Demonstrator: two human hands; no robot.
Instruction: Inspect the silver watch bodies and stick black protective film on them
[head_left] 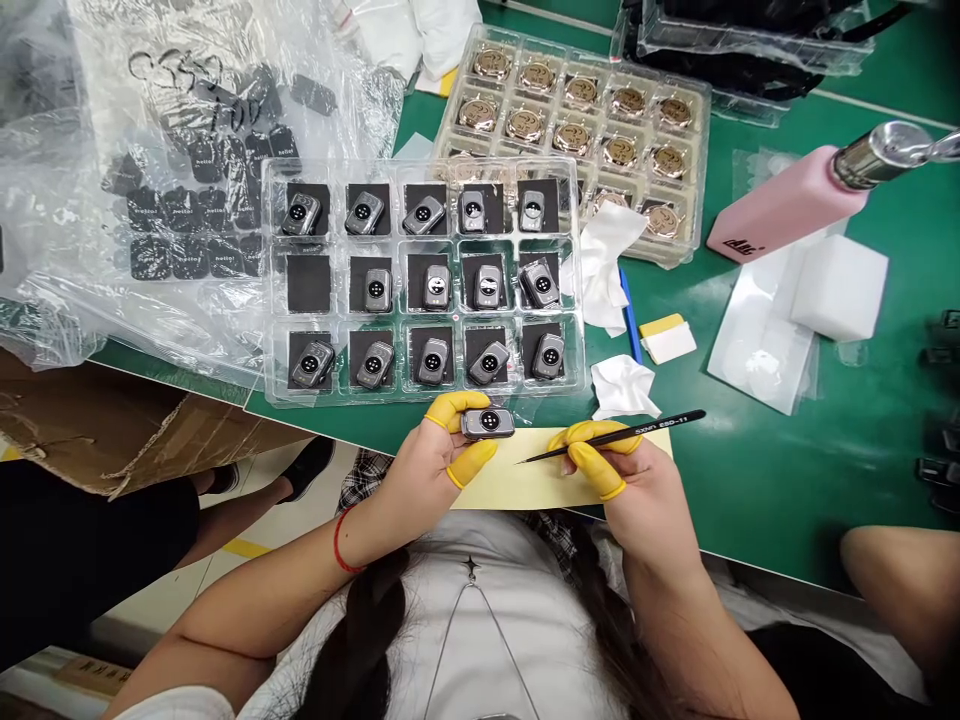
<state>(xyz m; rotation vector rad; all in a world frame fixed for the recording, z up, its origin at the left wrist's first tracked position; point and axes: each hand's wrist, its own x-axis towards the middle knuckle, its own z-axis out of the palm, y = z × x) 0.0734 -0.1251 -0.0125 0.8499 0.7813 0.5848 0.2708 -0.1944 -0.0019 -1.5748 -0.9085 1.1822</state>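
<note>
Between the yellow-covered thumb and fingers of my left hand [427,460] is a dark grey smartwatch case [489,422], its back with the round sensor facing up. My right hand [637,480], also in yellow finger cots, pinches black fine-tipped tweezers [645,426]. Their tip points left, below and apart from the watch case. Under both hands lies a pale yellow paper sheet [540,490]. Just beyond stands a clear plastic tray [427,398] with similar watch cases on black squares; one compartment at the left of the middle row shows only its black square.
Behind is another tray [705,150] of round gold watch cases. A pink pump bottle [795,200], a white foam block [847,285], crumpled white wipes [622,385] and a blue pen [630,315] are at right. Plastic bags [172,100] cover the left. Another person's arm [892,590] shows at right.
</note>
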